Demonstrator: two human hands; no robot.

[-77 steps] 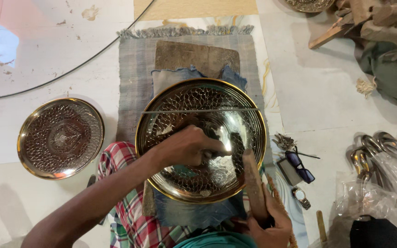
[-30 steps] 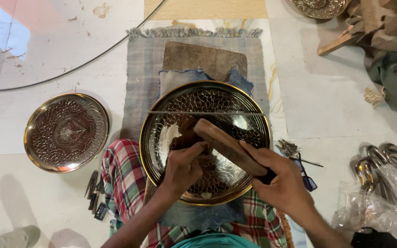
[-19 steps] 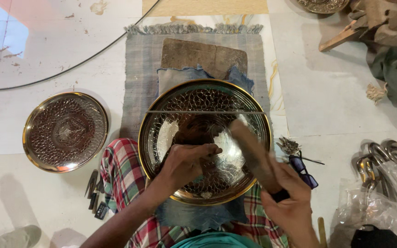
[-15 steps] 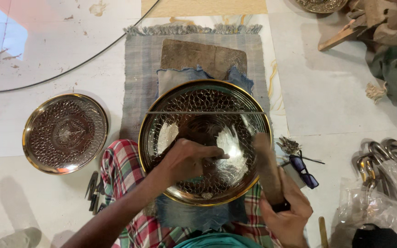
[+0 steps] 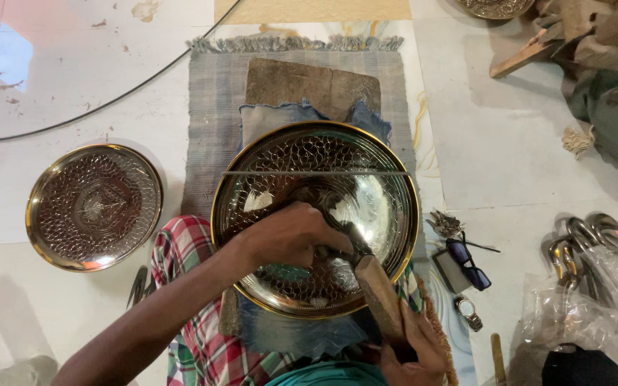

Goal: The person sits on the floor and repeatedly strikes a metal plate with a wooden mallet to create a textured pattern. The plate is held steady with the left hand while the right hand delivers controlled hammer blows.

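On the grey floor mat (image 5: 212,107), head view: large engraved brass plate (image 5: 380,179) sits over blue cloth (image 5: 266,118). Left hand (image 5: 287,232) is closed on a small tool (hidden under the fingers); right hand (image 5: 413,350) clamps a wooden mallet (image 5: 380,297). Plate looks stiff, thin, dentable; best held at the rim. Right hand cut off at frame edge.

Left hand (image 5: 287,236) curled, palm down; right hand (image 5: 413,350) fist clenched.
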